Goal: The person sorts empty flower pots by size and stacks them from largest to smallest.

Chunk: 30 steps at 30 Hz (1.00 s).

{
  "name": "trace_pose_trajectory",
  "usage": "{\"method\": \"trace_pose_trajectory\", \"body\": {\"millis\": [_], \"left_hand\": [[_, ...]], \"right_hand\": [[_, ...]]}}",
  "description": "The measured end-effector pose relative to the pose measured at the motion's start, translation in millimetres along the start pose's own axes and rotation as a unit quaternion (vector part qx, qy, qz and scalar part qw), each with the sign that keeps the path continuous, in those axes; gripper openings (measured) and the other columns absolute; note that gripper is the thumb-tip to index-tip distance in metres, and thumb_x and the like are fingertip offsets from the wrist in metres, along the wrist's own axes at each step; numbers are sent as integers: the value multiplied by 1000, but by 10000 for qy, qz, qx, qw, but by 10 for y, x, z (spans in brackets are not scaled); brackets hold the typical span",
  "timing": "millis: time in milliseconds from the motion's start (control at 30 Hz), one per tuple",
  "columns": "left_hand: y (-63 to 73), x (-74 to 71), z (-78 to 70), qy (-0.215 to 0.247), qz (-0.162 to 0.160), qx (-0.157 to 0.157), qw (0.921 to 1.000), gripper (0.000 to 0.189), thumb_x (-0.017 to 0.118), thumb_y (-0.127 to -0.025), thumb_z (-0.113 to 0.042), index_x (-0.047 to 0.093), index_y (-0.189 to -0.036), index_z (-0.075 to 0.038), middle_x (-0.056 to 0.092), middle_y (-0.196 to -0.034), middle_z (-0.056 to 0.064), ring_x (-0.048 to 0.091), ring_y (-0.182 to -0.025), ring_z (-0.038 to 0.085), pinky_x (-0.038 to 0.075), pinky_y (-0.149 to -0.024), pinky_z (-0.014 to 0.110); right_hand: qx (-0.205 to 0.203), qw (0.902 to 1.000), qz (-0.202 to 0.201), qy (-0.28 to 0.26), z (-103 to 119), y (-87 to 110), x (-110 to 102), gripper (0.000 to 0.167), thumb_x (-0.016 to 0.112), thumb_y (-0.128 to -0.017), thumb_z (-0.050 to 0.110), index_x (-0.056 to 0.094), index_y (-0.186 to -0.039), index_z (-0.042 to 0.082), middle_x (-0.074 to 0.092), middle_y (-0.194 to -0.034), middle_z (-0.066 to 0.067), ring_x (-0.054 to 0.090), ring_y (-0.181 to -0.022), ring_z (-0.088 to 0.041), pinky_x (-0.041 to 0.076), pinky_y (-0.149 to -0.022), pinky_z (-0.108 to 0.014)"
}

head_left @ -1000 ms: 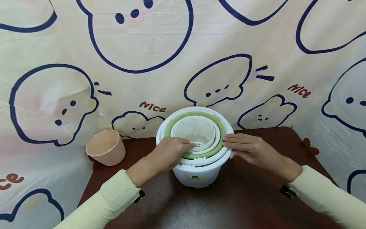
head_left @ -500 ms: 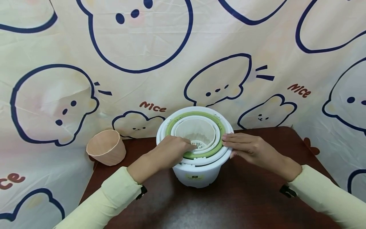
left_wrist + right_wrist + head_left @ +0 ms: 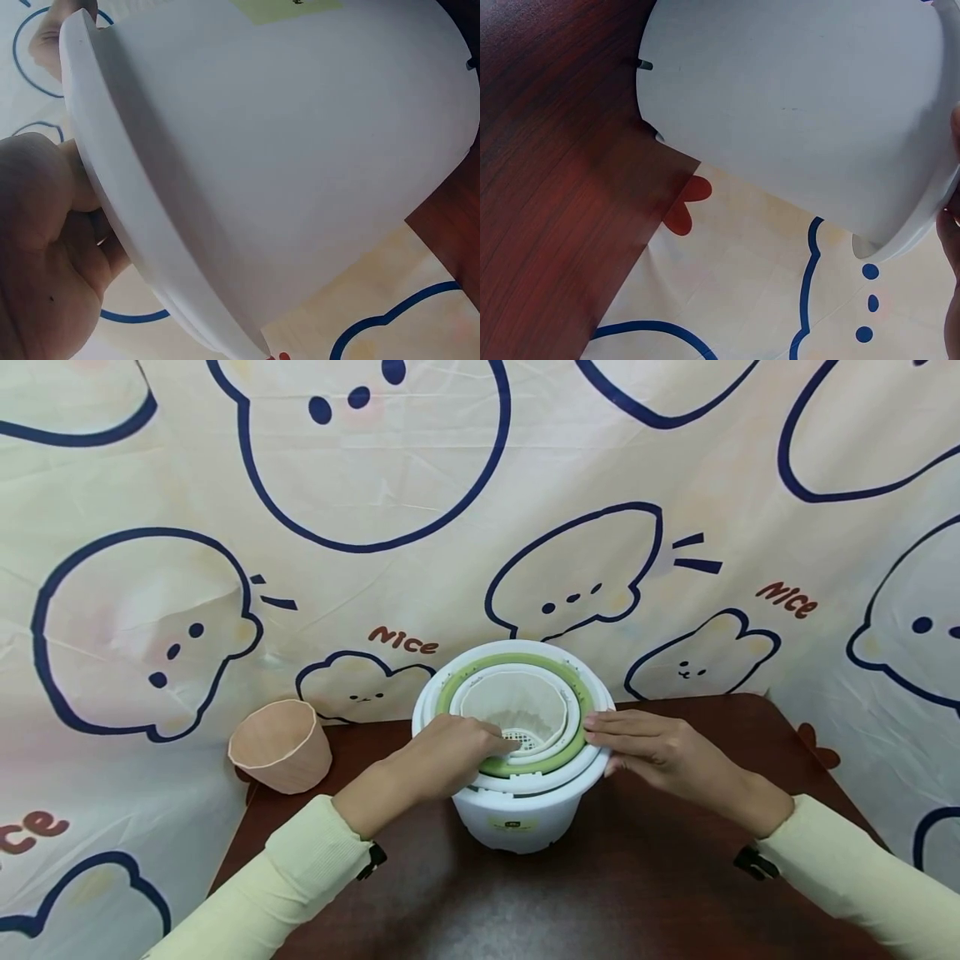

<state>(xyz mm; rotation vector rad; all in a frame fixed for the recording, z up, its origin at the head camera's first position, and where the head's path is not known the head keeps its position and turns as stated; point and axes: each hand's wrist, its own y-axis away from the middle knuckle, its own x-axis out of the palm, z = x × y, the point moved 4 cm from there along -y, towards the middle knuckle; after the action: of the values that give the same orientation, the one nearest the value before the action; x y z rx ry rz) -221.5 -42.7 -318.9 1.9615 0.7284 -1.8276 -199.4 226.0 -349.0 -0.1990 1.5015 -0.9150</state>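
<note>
Several plastic plant pots sit nested, upright on the table: a large white outer pot (image 3: 517, 827), a green-rimmed pot (image 3: 517, 658) inside it, and a small white inner pot (image 3: 513, 689) with a perforated bottom at the centre. My left hand (image 3: 438, 760) reaches over the near left rims, its fingers curled at the inner pot's near edge; some fingertips are hidden. My right hand (image 3: 660, 743) holds the right rim, fingers laid on top and thumb below. Both wrist views show the outer pot's side, with the left hand (image 3: 45, 247) and part of the right hand (image 3: 952, 217) at the rim.
A beige, faceted pot (image 3: 281, 752) stands at the table's back left corner. The dark red-brown table (image 3: 637, 893) reaches back to a printed cloth (image 3: 405, 585) hanging close behind the pots.
The left fingers have shifted slightly up over the inner pot, showing more of its perforated bottom. My right hand keeps its place on the rim, and the pots stay put.
</note>
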Motion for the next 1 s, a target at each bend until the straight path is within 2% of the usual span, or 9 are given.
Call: {"method": "trace_pose_trajectory", "body": {"millis": [100,200,300,400,567,700,800,900,1000], "left_hand": [[70,-20,28,34,-320,-160,9994,52,58,-95,7,66,-139,-18,74,-127,1,73,-106,16,62,-86,33],[203,-99,107,-101,-1226,-288,9920,49,54,-97,7,63,-140,-14,72,-130,4,70,-117,19,63,-89,38],[400,-249,249,-418,-2400,-428,9689,39,55,-95,6,68,-127,-10,76,-116,5,74,-104,22,63,-76,40],[633,-415,448,-813,-3108,-693,9445,24,57,-97,1,68,-118,-5,77,-101,11,74,-85,27,63,-68,41],[1054,-589,855,-1018,-3380,-1693,9202,18,57,-101,-5,65,-115,3,73,-89,20,69,-73,35,59,-60,49],[1361,-618,1165,-1294,-3763,-2545,8814,19,52,-100,-4,66,-111,5,70,-76,24,59,-54,39,42,-41,47],[1536,-578,1360,-1543,-3960,-2922,8567,22,49,-98,-1,65,-111,8,67,-69,27,50,-41,38,28,-34,38],[1651,-494,1504,-1463,-3836,-3101,8575,24,49,-96,0,62,-112,11,63,-64,28,48,-38,34,28,-33,38],[1710,-370,1614,-986,-3266,-3303,8801,32,53,-95,-2,57,-122,14,67,-76,32,55,-46,37,40,-37,47]], "right_hand": [[11,10000,4,-68,0,-4,9,41,62,-99,34,71,-131,10,70,-134,-8,63,-131,-19,41,-114,-16],[9,10000,18,-93,0,-11,15,41,63,-99,34,71,-131,10,70,-134,-7,63,-131,-19,41,-114,-16],[-3,10000,10,-80,-1,-16,13,40,64,-99,33,71,-131,10,70,-134,-7,63,-131,-19,41,-114,-17],[-2,10000,-1,-69,-3,-14,5,40,64,-99,33,71,-131,10,70,-134,-7,63,-131,-19,41,-114,-17],[8,10000,-17,-49,0,3,-14,41,62,-99,35,71,-130,9,71,-133,-8,63,-131,-19,41,-113,-16],[24,10000,1,-64,2,9,-22,41,62,-100,35,71,-131,9,71,-134,-7,63,-131,-19,41,-113,-16],[33,10000,7,-86,1,9,-22,41,63,-99,33,71,-131,9,70,-134,-7,63,-131,-19,42,-113,-16],[48,9999,12,-114,-5,6,-18,41,65,-98,33,71,-131,9,70,-134,-7,63,-131,-19,42,-113,-16],[46,9999,16,-126,-10,1,-14,41,65,-98,32,71,-131,9,70,-134,-7,62,-132,-19,42,-113,-16]]}}
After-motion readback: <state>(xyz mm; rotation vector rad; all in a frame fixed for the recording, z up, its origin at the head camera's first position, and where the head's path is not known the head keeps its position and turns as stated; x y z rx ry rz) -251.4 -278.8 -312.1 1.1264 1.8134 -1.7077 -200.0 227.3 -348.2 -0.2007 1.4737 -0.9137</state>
